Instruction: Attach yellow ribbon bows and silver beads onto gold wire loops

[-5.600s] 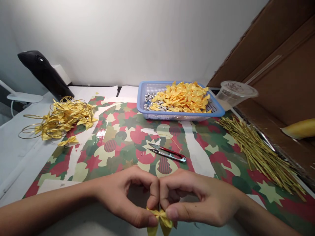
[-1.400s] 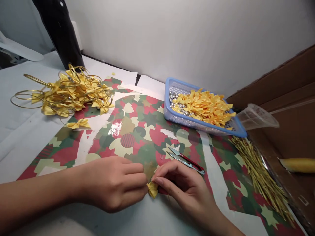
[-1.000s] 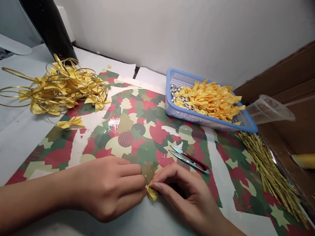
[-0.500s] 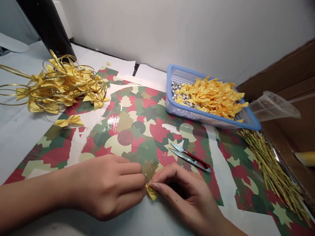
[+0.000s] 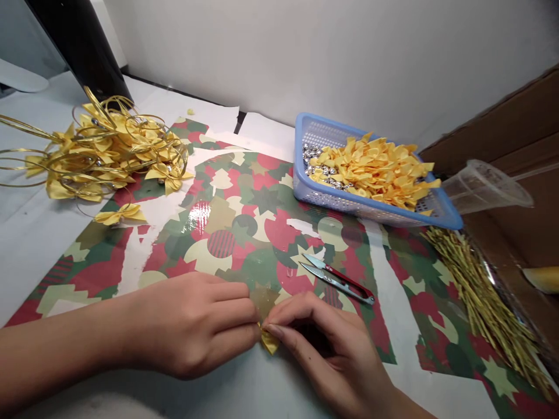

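Note:
A small yellow ribbon bow (image 5: 269, 341) is pinched between both hands near the table's front edge. My left hand (image 5: 192, 326) has its fingers curled together and grips the bow from the left. My right hand (image 5: 323, 343) pinches it from the right with fingertips pressed together. Most of the bow is hidden by the fingers. Red-handled thread snips (image 5: 338, 279) lie on the patterned paper just beyond my right hand.
A blue basket (image 5: 437, 216) holds several yellow bows and silver bells. A heap of bows on gold loops (image 5: 100, 154) sits at the far left, one loose bow (image 5: 117, 214) beside it. Gold twist ties (image 5: 476, 291) lie at right. A clear plastic cup (image 5: 484, 189) lies tipped by cardboard.
Both hands have stayed on the bow, shifting only slightly; the view has drifted a little. Several seconds ago the bow was held lower, showing both tails.

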`<state>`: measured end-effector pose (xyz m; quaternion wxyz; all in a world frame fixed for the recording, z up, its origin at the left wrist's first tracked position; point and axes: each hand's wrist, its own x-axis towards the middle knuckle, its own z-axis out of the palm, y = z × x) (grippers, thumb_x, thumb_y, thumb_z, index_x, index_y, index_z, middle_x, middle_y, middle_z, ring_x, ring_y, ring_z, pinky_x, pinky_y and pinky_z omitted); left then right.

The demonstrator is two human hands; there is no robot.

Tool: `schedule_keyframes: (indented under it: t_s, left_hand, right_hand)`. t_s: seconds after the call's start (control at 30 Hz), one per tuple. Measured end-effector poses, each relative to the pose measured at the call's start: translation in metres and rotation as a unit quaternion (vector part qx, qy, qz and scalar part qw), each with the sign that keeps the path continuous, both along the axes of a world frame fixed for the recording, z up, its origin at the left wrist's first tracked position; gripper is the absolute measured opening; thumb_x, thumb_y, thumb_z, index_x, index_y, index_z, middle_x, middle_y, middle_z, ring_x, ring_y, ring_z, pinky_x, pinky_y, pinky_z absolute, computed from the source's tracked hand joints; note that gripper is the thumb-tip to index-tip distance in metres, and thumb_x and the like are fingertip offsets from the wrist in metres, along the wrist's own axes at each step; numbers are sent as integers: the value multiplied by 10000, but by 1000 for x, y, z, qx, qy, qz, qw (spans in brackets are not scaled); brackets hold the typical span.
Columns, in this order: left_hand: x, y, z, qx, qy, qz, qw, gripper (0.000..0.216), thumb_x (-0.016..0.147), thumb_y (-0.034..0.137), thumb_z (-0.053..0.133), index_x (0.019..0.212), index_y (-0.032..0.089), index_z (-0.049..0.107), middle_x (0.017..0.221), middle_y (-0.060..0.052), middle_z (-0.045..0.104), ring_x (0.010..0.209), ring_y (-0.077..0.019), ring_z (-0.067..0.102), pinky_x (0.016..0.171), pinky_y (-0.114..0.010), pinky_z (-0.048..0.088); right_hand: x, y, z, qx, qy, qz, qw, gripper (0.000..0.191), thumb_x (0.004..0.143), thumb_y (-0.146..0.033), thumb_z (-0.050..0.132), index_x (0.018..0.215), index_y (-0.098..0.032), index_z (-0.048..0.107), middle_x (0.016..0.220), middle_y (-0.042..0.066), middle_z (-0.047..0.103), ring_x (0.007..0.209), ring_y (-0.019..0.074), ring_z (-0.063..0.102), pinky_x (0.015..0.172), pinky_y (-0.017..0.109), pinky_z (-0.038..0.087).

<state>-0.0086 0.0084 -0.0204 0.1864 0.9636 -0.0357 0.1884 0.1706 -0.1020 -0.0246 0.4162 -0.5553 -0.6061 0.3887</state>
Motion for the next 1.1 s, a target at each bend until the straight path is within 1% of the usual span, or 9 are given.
schedule_keyframes:
  t_s: [0.23, 0.37, 0.53, 0.6, 0.7, 0.77, 0.83, 0.97, 1.1]
  left_hand:
    - [-1, 3, -5, -3, 16, 5, 1000, 450, 986, 121, 238, 822, 138, 657, 675, -50, 630, 574, -164, 480, 486, -284, 359]
    - [1, 4, -8, -27, 29, 9, 999, 344, 965, 108, 312, 839, 146, 629, 719, -50, 648, 617, -145, 519, 509, -250, 388]
    - [4, 5, -7, -85, 11, 46, 995, 277, 952, 129, 355, 826, 170, 598, 739, -33, 655, 617, -128, 539, 527, -227, 392]
    - [5, 6, -3, -124, 39, 51, 990, 225, 942, 126, 397, 842, 176, 591, 789, -34, 669, 671, -129, 567, 585, -219, 424]
    - [4, 8, 6, -227, 81, 55, 969, 138, 914, 103, 467, 886, 172, 584, 851, -34, 669, 771, -128, 600, 675, -205, 456]
    - [4, 9, 11, -302, 98, 61, 946, 115, 902, 93, 491, 913, 165, 580, 862, -27, 656, 785, -116, 602, 686, -189, 460]
    - [3, 9, 14, -356, 108, 64, 926, 107, 898, 90, 503, 926, 159, 579, 861, -17, 648, 764, -101, 591, 671, -175, 453]
    - [3, 8, 17, -409, 109, 69, 903, 74, 897, 111, 520, 907, 154, 579, 822, -3, 636, 690, -90, 541, 605, -172, 424]
    - [3, 7, 16, -435, 111, 76, 890, 64, 903, 150, 522, 896, 156, 585, 757, 11, 609, 620, -87, 482, 548, -178, 394]
  right_hand:
    - [-1, -1, 1, 19, -29, 3, 999, 115, 877, -119, 531, 796, -177, 589, 687, 25, 654, 600, 134, 612, 532, 213, 471]
    - [0, 0, 0, -9, -15, -2, 1000, 103, 884, -163, 540, 800, -177, 598, 691, 30, 662, 590, 133, 607, 498, 208, 453]
    - [0, 2, 4, -75, 43, -17, 996, 108, 874, -221, 570, 783, -185, 615, 673, 8, 646, 579, 110, 596, 519, 185, 464]
    - [1, 4, 6, -116, 84, -37, 989, 113, 865, -248, 595, 768, -192, 616, 681, -1, 638, 598, 104, 594, 532, 177, 466]
    - [3, 6, 8, -170, 169, -64, 969, 139, 848, -291, 637, 747, -199, 616, 695, -15, 626, 613, 88, 581, 528, 152, 460]
    - [4, 8, 7, -191, 220, -68, 954, 151, 837, -311, 664, 745, -201, 619, 697, -23, 624, 620, 78, 573, 539, 137, 462]
    - [6, 9, 7, -204, 255, -64, 943, 160, 824, -326, 686, 747, -201, 624, 698, -27, 628, 623, 71, 570, 562, 133, 467]
    - [8, 11, 7, -233, 280, -59, 930, 185, 803, -350, 713, 747, -197, 626, 698, -33, 619, 622, 64, 552, 580, 134, 457]
    - [8, 11, 9, -268, 311, -58, 910, 234, 791, -388, 722, 738, -185, 618, 651, -43, 584, 590, 53, 515, 560, 131, 433]
